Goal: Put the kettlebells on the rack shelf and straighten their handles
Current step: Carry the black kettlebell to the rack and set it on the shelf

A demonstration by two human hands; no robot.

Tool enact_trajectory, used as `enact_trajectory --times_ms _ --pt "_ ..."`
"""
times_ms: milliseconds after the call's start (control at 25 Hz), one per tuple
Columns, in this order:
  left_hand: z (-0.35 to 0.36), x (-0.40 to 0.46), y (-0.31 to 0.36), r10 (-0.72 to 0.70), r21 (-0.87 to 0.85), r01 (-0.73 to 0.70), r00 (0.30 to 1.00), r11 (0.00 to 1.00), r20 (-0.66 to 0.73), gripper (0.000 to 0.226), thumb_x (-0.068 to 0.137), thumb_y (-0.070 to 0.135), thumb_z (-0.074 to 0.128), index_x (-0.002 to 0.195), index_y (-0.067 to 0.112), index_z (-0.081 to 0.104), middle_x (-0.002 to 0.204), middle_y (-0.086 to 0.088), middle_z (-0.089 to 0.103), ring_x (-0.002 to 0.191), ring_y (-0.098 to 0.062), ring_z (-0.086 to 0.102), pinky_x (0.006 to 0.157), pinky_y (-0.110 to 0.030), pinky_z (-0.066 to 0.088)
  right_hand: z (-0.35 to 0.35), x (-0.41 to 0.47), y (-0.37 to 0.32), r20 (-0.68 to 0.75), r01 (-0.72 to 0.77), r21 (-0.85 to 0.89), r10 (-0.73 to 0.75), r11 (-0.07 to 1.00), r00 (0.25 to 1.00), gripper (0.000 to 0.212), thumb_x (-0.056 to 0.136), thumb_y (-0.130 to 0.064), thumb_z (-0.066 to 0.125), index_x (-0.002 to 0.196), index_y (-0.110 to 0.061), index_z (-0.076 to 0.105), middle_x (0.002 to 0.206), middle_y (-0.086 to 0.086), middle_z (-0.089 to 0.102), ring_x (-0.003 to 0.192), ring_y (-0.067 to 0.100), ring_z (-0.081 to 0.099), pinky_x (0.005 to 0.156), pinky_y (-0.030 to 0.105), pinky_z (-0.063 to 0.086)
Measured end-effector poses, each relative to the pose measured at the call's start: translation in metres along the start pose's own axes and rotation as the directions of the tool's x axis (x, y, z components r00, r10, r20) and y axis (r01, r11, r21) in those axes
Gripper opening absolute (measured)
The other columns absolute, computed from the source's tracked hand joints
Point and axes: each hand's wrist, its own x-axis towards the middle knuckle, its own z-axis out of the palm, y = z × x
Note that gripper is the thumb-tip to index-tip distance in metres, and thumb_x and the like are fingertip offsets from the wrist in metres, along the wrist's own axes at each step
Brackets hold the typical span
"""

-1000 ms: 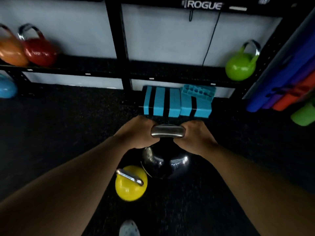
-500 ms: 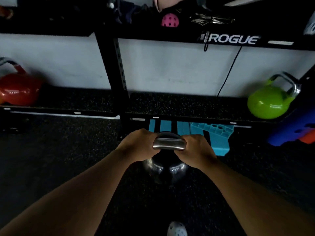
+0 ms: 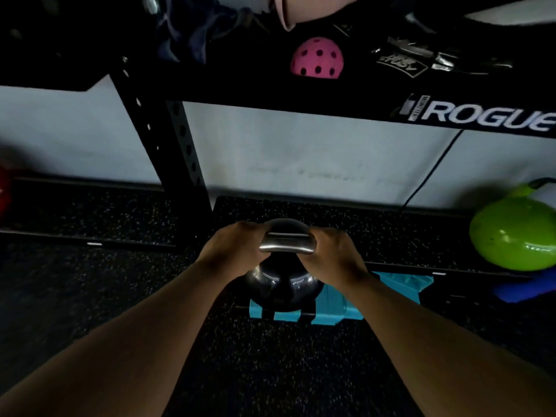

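Note:
I hold a glossy black kettlebell (image 3: 282,285) by its steel handle with both hands. My left hand (image 3: 231,251) grips the handle's left side and my right hand (image 3: 334,255) grips its right side. The bell hangs in the air at the front edge of the low rack shelf (image 3: 376,230), which has a speckled black rubber top. A green kettlebell (image 3: 514,236) stands on that shelf at the far right, handle tilted toward the wall. A red kettlebell (image 3: 4,194) shows only as a sliver at the left edge.
A black perforated rack upright (image 3: 177,145) rises just left of the held bell. The upper shelf carries a pink holed ball (image 3: 317,58) and dark clutter. Teal blocks (image 3: 340,305) lie on the floor under the shelf edge. A black cable (image 3: 433,176) hangs down the wall.
I have lifted the black kettlebell off the floor and carried it forward up to the shelf's front edge. The yellow kettlebell on the floor has dropped out of view.

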Motion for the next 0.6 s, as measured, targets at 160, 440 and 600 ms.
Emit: enact_trajectory --times_ms 160,440,600 --pt "-0.014 0.056 -0.022 0.044 0.038 -0.043 0.999 0.998 -0.027 0.037 0.080 0.032 0.066 0.116 0.032 0.061 0.098 -0.006 0.074 0.091 -0.029 0.071 0.076 -0.038 0.057 0.004 0.057 -0.004 -0.080 -0.044 0.058 0.048 0.997 0.996 0.021 0.081 -0.022 0.066 0.101 -0.021 0.072 0.084 0.005 0.076 0.074 0.023 0.071 0.065 0.034 0.059" --pt "-0.019 0.121 -0.045 -0.014 -0.024 0.015 1.000 1.000 0.023 0.013 0.078 0.019 0.067 0.091 0.019 0.063 0.086 -0.009 0.069 0.083 -0.033 0.066 0.066 -0.034 0.048 0.017 0.123 -0.002 -0.073 -0.182 0.139 0.193 0.973 0.978 0.032 0.085 -0.017 0.063 0.061 -0.026 0.044 0.057 -0.010 0.051 0.050 0.006 0.048 0.049 0.021 0.035" --pt "-0.021 0.140 -0.056 -0.107 -0.116 0.113 0.993 0.987 0.053 0.017 0.082 0.018 0.065 0.098 0.017 0.064 0.089 -0.012 0.068 0.077 -0.032 0.066 0.070 -0.043 0.058 0.017 0.152 -0.002 -0.035 -0.197 0.103 0.201 0.975 0.979 0.031 0.080 -0.014 0.062 0.059 -0.022 0.040 0.056 -0.006 0.046 0.060 0.021 0.050 0.049 0.025 0.030"
